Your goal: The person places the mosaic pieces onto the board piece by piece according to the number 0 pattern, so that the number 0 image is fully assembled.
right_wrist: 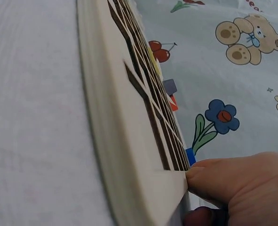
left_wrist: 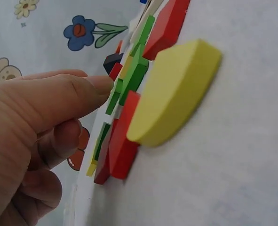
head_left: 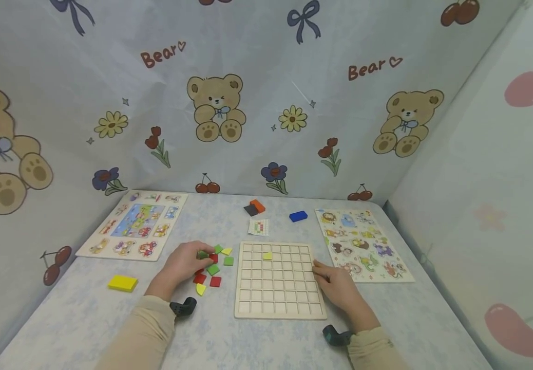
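Observation:
A pale wooden grid board (head_left: 275, 303) lies flat at the table's middle, with one yellow tile (head_left: 267, 255) in a cell near its far edge. My right hand (head_left: 336, 283) grips the board's right edge; the right wrist view shows its thumb (right_wrist: 233, 179) on top of the board (right_wrist: 115, 122) and a finger beneath. Left of the board lies a loose pile of red, green and yellow tiles (head_left: 214, 269). My left hand (head_left: 184, 263) rests on that pile, and its fingertips pinch a green tile (head_left: 202, 254). In the left wrist view my thumb (left_wrist: 89, 87) touches the green tiles (left_wrist: 131, 77), beside a yellow tile (left_wrist: 176, 94) and a red one (left_wrist: 122, 141).
An animal puzzle board (head_left: 363, 244) lies on the right and a vehicle puzzle board (head_left: 134, 226) on the left. A yellow block (head_left: 122, 282) sits front left. Behind the grid are a pattern card (head_left: 259, 226), an orange and a dark block (head_left: 254, 207) and a blue block (head_left: 298, 216). Printed cloth walls enclose the table.

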{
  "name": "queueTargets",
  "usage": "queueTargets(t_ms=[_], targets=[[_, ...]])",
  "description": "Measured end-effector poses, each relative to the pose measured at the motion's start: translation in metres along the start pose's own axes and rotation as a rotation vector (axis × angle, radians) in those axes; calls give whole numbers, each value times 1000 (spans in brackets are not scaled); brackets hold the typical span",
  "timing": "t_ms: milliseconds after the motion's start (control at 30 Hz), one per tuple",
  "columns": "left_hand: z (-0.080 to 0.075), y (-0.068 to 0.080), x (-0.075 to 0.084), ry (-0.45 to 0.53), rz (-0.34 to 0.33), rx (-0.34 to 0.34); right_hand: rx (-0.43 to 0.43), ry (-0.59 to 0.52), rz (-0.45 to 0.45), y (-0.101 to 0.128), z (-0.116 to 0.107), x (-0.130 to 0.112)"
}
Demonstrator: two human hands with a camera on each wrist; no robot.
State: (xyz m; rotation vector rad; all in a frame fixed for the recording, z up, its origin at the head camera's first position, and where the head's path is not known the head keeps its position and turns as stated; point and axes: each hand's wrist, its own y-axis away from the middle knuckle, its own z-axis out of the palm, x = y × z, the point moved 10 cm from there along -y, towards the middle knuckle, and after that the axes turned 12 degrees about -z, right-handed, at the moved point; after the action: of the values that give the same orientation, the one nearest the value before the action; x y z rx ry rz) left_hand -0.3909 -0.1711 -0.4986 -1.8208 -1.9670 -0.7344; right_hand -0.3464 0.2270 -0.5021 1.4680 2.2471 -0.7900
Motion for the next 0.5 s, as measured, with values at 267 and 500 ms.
queueTargets(t_ms=[267, 500], targets=[[14, 10, 56, -47, 118, 32, 10, -8, 10, 1, -2, -3], [50, 13, 127, -81, 243, -69, 27, -21, 23, 2, 0, -2]])
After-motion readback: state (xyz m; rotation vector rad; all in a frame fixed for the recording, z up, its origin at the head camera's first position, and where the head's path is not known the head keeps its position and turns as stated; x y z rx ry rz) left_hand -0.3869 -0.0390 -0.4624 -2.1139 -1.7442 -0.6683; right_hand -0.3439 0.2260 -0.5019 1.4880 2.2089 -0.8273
